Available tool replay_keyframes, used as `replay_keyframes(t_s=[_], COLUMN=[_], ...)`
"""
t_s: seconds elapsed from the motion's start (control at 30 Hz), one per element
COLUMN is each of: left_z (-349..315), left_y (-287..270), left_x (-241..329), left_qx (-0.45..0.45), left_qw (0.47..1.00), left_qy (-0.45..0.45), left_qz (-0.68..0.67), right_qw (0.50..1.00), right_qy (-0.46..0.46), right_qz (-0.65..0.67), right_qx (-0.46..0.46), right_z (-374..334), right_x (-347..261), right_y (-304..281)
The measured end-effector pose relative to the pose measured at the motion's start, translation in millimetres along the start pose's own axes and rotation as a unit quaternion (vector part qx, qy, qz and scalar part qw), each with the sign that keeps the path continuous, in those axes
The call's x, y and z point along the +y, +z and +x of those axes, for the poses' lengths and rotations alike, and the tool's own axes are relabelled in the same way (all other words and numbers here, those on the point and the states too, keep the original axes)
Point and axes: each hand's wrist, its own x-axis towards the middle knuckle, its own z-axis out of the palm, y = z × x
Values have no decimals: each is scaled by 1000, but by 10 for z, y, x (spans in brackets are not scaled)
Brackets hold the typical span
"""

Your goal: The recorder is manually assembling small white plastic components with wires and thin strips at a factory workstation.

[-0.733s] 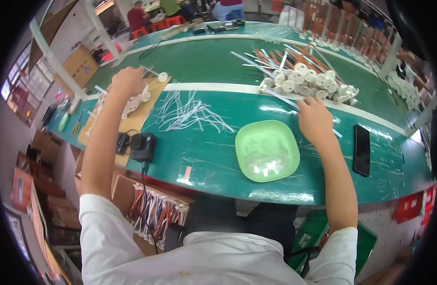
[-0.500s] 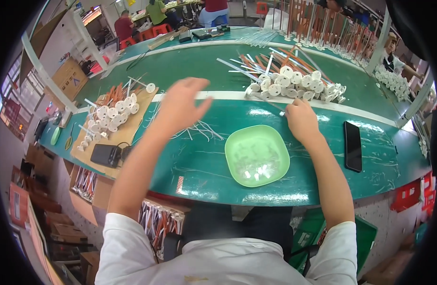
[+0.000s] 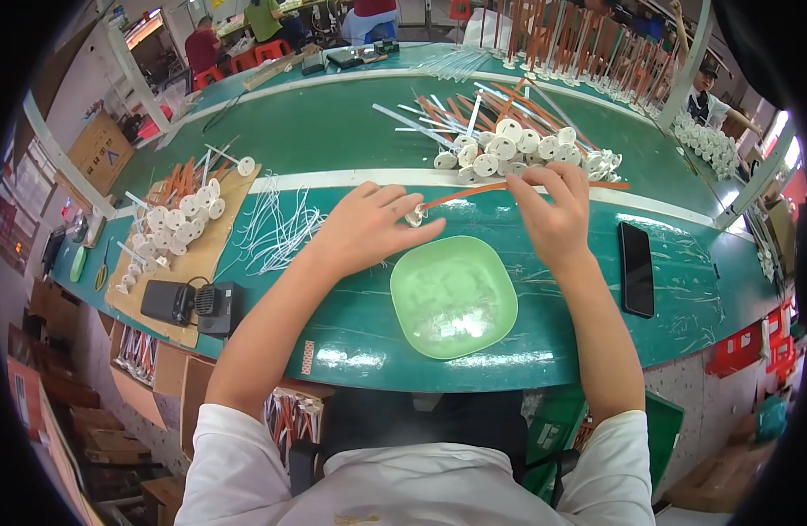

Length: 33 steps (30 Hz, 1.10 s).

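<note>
An orange strip (image 3: pixel 474 192) with a white disc (image 3: pixel 414 216) at its left end lies crosswise between my hands, beyond the bowl. My right hand (image 3: pixel 557 210) is closed in a pinch around the strip, whose tail sticks out to the right. At the disc end is my left hand (image 3: pixel 364 226), with the disc between thumb and fingers. Below both hands sits a light green square bowl (image 3: pixel 456 337) with small clear or whitish contents too fine to make out. Behind my right hand lies a pile of white-disc strips (image 3: pixel 509 145), orange and white.
On the left, another pile of disc strips (image 3: pixel 180 219) lies on cardboard (image 3: pixel 237 197), near a black device (image 3: pixel 218 307). Loose white ties (image 3: pixel 276 228) lie beside it. A black phone (image 3: pixel 636 267) rests at right. Upright rods (image 3: pixel 561 44) stand at the back; other people sit beyond.
My left hand has moved right and down to the disc end. My right hand now holds an orange strip drawn out from the pile's front. The view has shifted slightly.
</note>
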Motion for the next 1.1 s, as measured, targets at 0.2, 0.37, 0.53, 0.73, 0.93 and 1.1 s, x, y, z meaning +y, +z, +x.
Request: replay_keyframes(t_s=[0.2,0.37,0.53,0.73,0.93,1.1], left_z=[-70,-130,58,110,100,72], left_y=[162,146,-106,-68,-62,30], left_x=[-83,-53,414,748,736,696], left_qx=[75,146,188,187,195,193], left_qw=[997,968,688,651,634,625], left_qy=[8,-116,-331,-343,-360,-367], left_qz=[12,-169,-618,-650,-656,-662], right_qw=[997,988,964,960,961,948], right_qy=[-53,-63,78,91,87,118], right_qz=[-32,-25,253,265,264,294], right_qx=[54,140,4,20,14,-23], right_z=[99,231,217,136,133,112], right_x=[-116,-446,-829,-864,-845,-837], right_y=[-44,-208,-167,-104,-97,-89])
